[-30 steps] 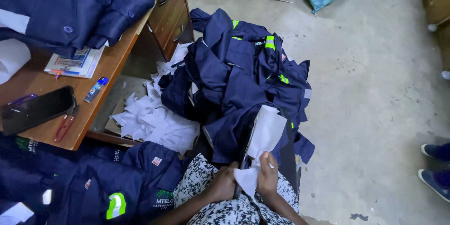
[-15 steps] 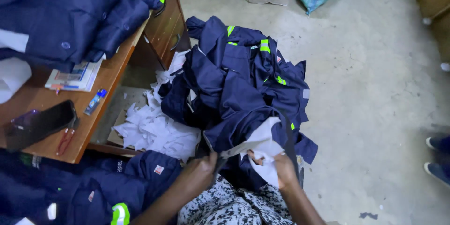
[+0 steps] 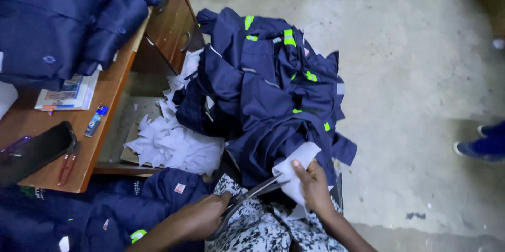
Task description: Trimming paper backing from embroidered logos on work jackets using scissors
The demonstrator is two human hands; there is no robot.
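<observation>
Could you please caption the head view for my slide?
Left hand works scissors on white fabric held by right hand.

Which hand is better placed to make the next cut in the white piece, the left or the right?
Left. The left hand grips the scissors, whose blades point at the white piece. The right hand is pinching that piece, holding it up over the navy garments.

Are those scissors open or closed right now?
Open: the scissors in the left hand show two spread blades meeting the white piece.
</observation>
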